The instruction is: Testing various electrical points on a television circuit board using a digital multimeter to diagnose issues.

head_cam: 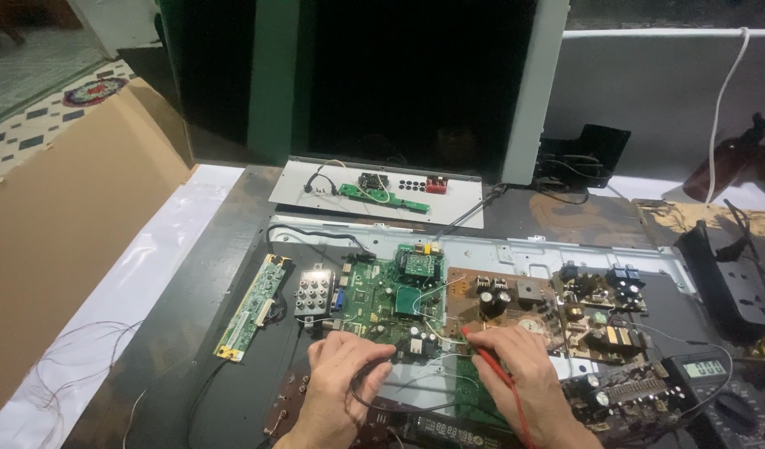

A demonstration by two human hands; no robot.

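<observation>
Green main board (381,301): flat at centre of opened chassis (515,249), components up for access. Left hand (343,376) pinching black probe (399,342), right hand (520,366) pinching red probe (485,356), tips at board's lower edge. Multimeter (708,384) close right, display readable.

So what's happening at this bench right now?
A person leans over an opened flat-panel chassis. The left hand presses a black probe and the right hand a red probe onto the green circuit board. A multimeter sits at the right.
</observation>
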